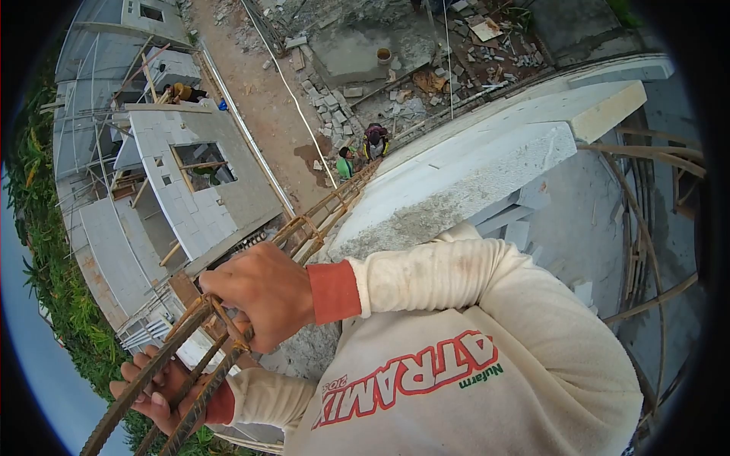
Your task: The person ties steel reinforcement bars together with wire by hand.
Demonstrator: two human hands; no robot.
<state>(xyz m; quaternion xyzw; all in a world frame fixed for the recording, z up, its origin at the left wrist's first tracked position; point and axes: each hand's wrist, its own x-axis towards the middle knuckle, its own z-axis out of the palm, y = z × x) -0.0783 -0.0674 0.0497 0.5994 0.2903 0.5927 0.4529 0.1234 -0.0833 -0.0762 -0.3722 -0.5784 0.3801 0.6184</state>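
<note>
A rusty rebar cage [114, 416], made of ribbed long bars with bent stirrups, runs from the lower left edge up past my hands. My right hand [266, 292] is closed over it from above, its fingers wrapped round the bars at a stirrup [228, 323]; the fingertips are partly hidden. Lower and to the left, my left hand [158, 401] is under the bars with its fingers curled about them. Beyond my right hand the cage continues [334, 204] along the wall top. Cream sleeves [433, 273] with red cuffs cover both arms.
A pale block wall [471, 171] with rough mortar curves away to the right. Wooden poles [646, 152] cross at the right. Far below, two people [365, 152] stand near rubble [334, 106]. Another person [182, 93] is on an unfinished block house [220, 209] at the left.
</note>
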